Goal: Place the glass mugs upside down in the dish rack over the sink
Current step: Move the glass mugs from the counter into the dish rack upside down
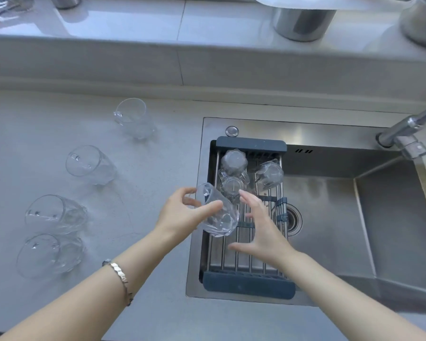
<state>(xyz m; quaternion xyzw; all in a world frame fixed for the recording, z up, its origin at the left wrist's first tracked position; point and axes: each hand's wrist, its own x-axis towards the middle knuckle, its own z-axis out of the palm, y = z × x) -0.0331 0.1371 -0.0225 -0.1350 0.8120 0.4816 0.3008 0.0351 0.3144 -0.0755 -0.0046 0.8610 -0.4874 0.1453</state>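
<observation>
My left hand [182, 212] grips a clear glass mug [219, 217], tilted on its side above the left edge of the dish rack [246, 284]. My right hand [261, 230] hovers over the rack with fingers spread, just right of the mug, holding nothing. Three glass mugs stand upside down at the rack's far end: one at the back left [233, 160], one in front of it [233, 187], one at the right [269, 174]. Several more mugs stand upright on the counter to the left, such as the nearest [48, 254] and the farthest [134, 121].
The rack spans the left side of a steel sink [330, 217] with a drain [293, 217]. A faucet [408, 126] reaches in from the right. Metal canisters [303, 23] stand on the raised ledge behind. Grey counter [158, 303] lies in front.
</observation>
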